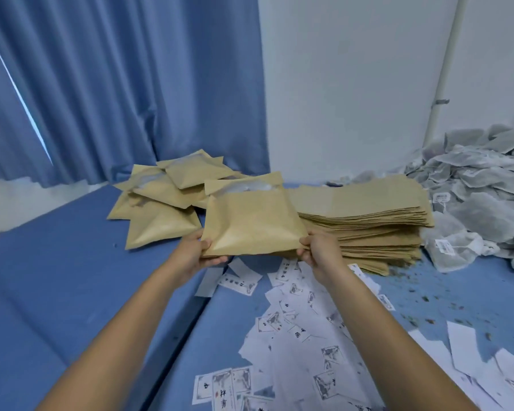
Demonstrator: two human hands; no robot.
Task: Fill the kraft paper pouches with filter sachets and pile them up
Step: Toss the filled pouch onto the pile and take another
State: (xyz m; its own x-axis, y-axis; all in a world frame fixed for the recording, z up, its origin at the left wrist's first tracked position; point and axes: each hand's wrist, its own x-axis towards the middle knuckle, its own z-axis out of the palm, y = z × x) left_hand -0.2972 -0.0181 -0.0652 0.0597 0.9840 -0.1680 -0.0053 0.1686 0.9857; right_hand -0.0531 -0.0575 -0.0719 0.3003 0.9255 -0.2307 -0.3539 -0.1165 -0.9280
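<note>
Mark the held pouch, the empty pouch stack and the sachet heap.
held pouch (251,223), head view, front face.
empty pouch stack (371,200), head view, top sheet.
sachet heap (484,188), head view, middle of pile.

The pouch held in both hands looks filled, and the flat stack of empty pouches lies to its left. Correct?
Wrong side. The head view shows the flat stack of empty pouches to the right of the pouch, which the left hand and right hand hold and which looks filled.
</note>
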